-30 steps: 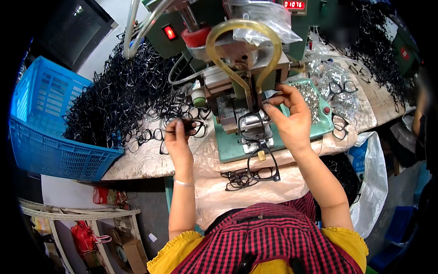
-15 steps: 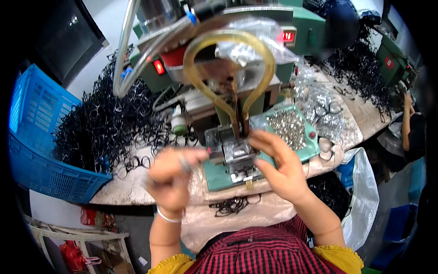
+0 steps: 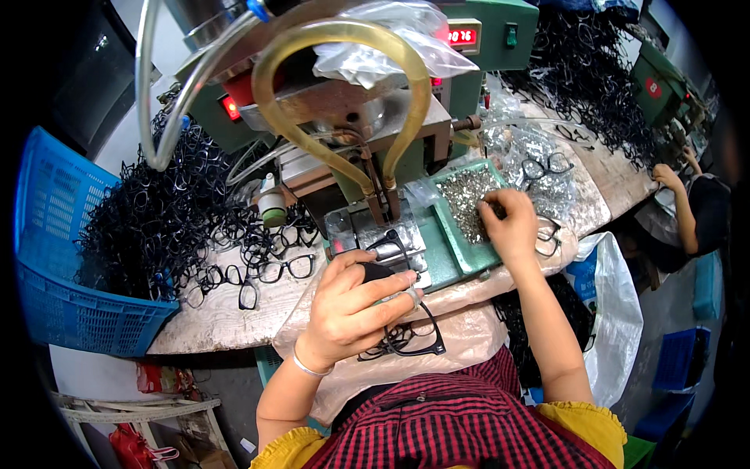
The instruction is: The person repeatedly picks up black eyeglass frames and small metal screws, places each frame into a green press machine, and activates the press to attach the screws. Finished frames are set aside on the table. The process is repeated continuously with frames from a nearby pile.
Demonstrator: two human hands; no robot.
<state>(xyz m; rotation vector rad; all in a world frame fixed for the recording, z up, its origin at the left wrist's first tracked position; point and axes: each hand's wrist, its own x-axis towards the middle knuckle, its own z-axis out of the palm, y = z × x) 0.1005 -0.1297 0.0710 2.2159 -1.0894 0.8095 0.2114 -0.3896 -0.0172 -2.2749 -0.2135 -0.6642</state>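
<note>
My left hand [image 3: 348, 309] is closed around a black eyeglass frame [image 3: 433, 346], held at the front edge of the green machine base. One part of the frame reaches up over the metal fixture [image 3: 416, 248], below the machine's two upright prongs [image 3: 383, 205]. My fingers cover much of the frame's middle. On the right, my right hand [image 3: 512, 227] reaches over the green tray [image 3: 451, 234], its fingertips pinched together at the small shiny metal parts [image 3: 466, 205]. What lies between those fingertips is hidden.
A large heap of black frames [image 3: 187, 187] spills from the blue crate [image 3: 94, 309] at left. Loose frames [image 3: 285, 268] lie beside the machine. Yellowish tubing [image 3: 418, 86] loops above the fixture. A white sack [image 3: 613, 305] stands at right; a co-worker's arm [image 3: 685, 219] is beyond.
My left hand, blurred and apart from the fixture before, now holds an eyeglass frame in front of it. My right hand has gone from beside the fixture to the parts tray and closed.
</note>
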